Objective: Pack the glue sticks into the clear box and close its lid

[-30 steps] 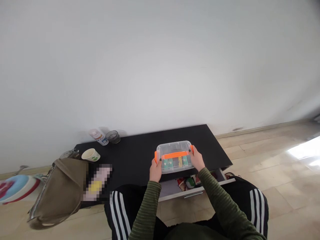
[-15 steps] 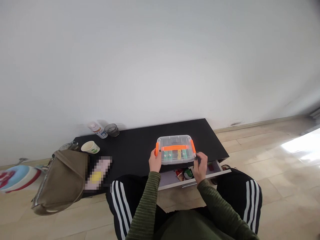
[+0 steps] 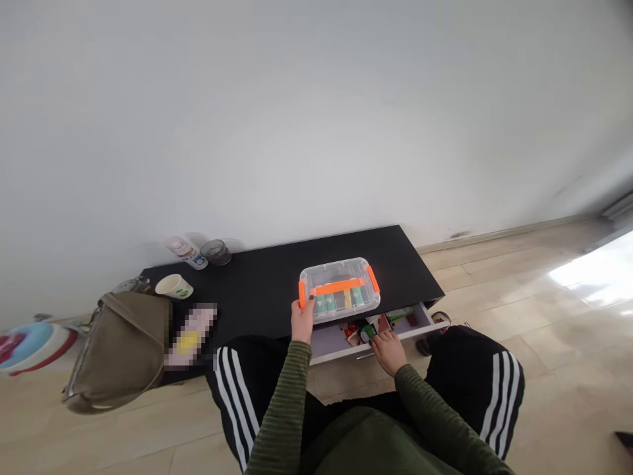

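My left hand (image 3: 301,322) grips the left front corner of a clear plastic storage box (image 3: 341,270), its thumb on top by the orange latch. The box has a lid with an orange handle and orange latches; green-and-white packets and something yellowish show through it. It is at the front part of the black tabletop (image 3: 262,284). Below it, a white-edged drawer (image 3: 324,355) stands pulled out, with red and green packets (image 3: 366,331) inside. My right hand (image 3: 390,351) lies over the drawer's front edge, its fingers bent over the rim.
On the table's left side are a paper cup (image 3: 174,286), a dark glass (image 3: 215,252), a spray can (image 3: 186,252) and a blurred-out pinkish item (image 3: 192,336). A brown bag (image 3: 119,349) hangs past the left end. My knees flank the drawer.
My right hand has left the box's right side and come down to the drawer's front edge. The box, still in my left hand, now sits slightly tilted.
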